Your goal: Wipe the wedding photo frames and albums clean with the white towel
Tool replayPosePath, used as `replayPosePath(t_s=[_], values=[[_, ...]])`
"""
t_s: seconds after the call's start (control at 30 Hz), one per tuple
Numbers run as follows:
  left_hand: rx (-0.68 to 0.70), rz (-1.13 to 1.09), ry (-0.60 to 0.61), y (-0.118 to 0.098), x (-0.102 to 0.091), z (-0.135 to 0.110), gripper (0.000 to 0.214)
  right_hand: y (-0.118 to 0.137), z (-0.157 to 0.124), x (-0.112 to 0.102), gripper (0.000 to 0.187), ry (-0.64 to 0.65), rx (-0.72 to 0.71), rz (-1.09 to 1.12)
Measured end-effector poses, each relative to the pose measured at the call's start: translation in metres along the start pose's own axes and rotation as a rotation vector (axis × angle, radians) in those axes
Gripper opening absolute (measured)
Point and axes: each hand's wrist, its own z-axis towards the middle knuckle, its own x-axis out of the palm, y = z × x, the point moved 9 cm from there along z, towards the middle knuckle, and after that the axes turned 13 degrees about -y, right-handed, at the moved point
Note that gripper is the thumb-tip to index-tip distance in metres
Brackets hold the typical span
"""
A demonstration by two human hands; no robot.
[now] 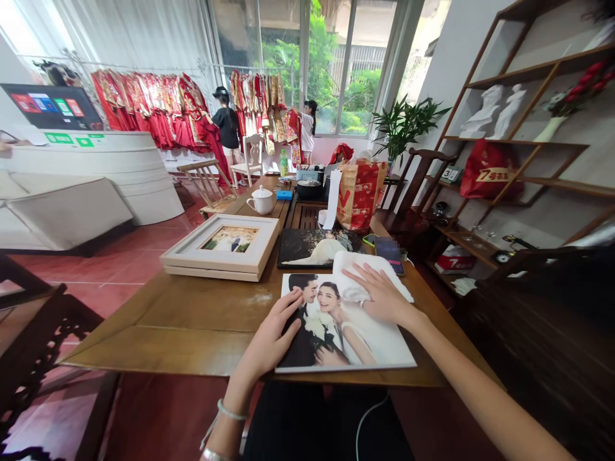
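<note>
A wedding photo panel (358, 342) with a glossy print of a couple lies flat at the table's near edge. My left hand (273, 333) rests on its left side, fingers stretched out and nothing held. On the panel's upper right corner is a folded white cloth (391, 267), partly overhanging the panel. My right hand (384, 296) presses flat on this cloth, fingers spread. Just behind lies a dark photo panel (300, 246) showing a white gown. To its left, framed photos (221, 246) with pale wooden borders are stacked.
A phone (389, 253) lies right of the cloth on the wooden table (192, 314). Farther back stand a red-and-tan paper bag (362, 192), a white lidded cup (262, 201) and a black pot (309, 189). Two people stand by racks of red garments (154, 105).
</note>
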Motion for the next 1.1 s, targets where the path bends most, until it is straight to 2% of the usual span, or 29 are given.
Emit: replayPosePath(t_s=[0.1, 0.17, 0.4, 0.5, 0.57, 0.63, 0.8, 0.93, 1.03, 1.1], values=[[-0.003, 0.005, 0.0, 0.0, 0.0, 0.0, 0.043, 0.004, 0.0, -0.004, 0.078, -0.031, 0.027, -0.042], [0.001, 0.004, -0.002, 0.0, 0.0, 0.0, 0.043, 0.011, -0.017, -0.008, 0.081, -0.065, 0.032, -0.076], [0.015, 0.002, -0.02, 0.003, 0.001, -0.001, 0.043, 0.057, -0.133, -0.02, 0.104, -0.148, -0.101, -0.064], [0.011, 0.003, -0.022, 0.002, 0.0, -0.001, 0.043, 0.065, -0.158, -0.021, 0.107, -0.134, -0.144, -0.009], [0.01, 0.0, -0.018, 0.0, 0.0, -0.001, 0.043, 0.06, -0.153, -0.022, 0.104, -0.11, -0.132, 0.023], [0.009, -0.006, -0.011, -0.001, 0.0, -0.001, 0.043, 0.047, -0.133, -0.022, 0.099, -0.086, -0.093, 0.049], [0.007, -0.013, -0.005, -0.001, 0.0, 0.0, 0.044, 0.013, -0.051, -0.015, 0.088, -0.012, -0.017, 0.149], [0.011, -0.015, -0.008, -0.001, 0.0, 0.0, 0.044, 0.0, 0.003, -0.012, 0.072, -0.032, 0.025, 0.19], [0.009, -0.008, -0.008, -0.002, 0.0, 0.0, 0.044, 0.005, 0.013, -0.008, 0.067, -0.047, 0.052, 0.173], [0.009, -0.001, -0.004, -0.003, 0.0, 0.0, 0.043, 0.019, 0.001, -0.006, 0.07, -0.053, 0.039, 0.15]])
